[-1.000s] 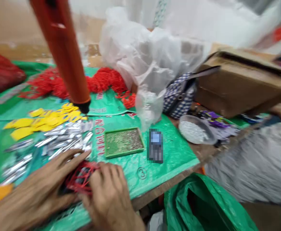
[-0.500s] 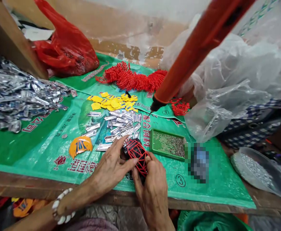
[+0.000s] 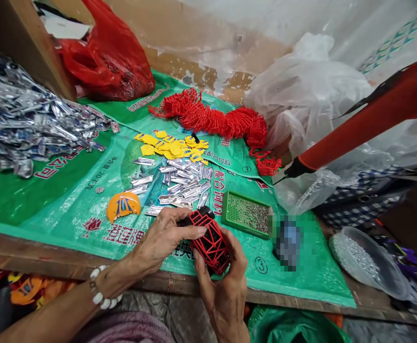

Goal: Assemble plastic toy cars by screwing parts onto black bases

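Both hands hold a black toy car with a red lattice cage (image 3: 212, 243) over the front part of the table. My left hand (image 3: 165, 238) grips its upper left end, the thumb lying across the red bars. From below and the right, my right hand (image 3: 226, 281) wraps round the lower end. Behind the hands lies a scatter of silvery strips (image 3: 185, 181), with yellow pieces (image 3: 173, 146) beyond them. A green tray of small screws (image 3: 246, 214) sits right of the car. An orange electric screwdriver (image 3: 354, 128) slants in from the upper right, its tip apart from both hands.
Red lattice frames (image 3: 212, 116) form a long row at the back. A heap of silvery parts (image 3: 33, 119) lies left, near a red plastic bag (image 3: 112, 62). An orange piece (image 3: 123, 206) lies left of the hands. A clear bowl (image 3: 358, 257) stands right, beside a blurred-out item (image 3: 289, 243).
The car is tipped so that more of its red cage shows, and both hands still hold it. The screwdriver has swung to the right, away from the hands. The view has shifted slightly.
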The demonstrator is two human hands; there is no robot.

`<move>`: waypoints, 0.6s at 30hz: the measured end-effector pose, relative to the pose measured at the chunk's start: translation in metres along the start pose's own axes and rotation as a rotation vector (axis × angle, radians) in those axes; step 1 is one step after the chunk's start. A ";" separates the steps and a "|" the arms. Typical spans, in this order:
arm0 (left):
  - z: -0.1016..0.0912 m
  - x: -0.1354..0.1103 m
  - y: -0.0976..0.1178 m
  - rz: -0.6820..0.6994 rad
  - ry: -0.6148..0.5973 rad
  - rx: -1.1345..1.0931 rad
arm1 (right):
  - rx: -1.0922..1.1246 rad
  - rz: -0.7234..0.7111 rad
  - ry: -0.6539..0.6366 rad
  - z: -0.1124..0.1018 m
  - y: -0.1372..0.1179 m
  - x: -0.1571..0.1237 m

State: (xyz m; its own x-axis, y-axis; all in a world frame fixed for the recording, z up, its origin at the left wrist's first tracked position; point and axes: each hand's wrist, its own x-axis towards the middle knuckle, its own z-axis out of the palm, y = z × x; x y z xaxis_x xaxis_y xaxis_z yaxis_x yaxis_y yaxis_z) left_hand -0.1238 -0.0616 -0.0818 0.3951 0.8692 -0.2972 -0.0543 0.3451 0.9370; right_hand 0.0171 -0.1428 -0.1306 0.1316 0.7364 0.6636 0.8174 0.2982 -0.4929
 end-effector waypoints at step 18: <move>0.011 -0.002 0.033 0.285 -0.296 0.364 | 0.641 0.540 -0.536 -0.059 0.008 0.085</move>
State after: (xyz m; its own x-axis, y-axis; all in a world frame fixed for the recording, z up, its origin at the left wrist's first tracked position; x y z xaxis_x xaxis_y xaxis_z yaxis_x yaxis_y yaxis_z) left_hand -0.1158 -0.0557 -0.0487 0.6547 0.7558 -0.0072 0.1032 -0.0799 0.9914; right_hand 0.0676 -0.1133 -0.0446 -0.0035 1.0000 -0.0037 0.2444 -0.0027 -0.9697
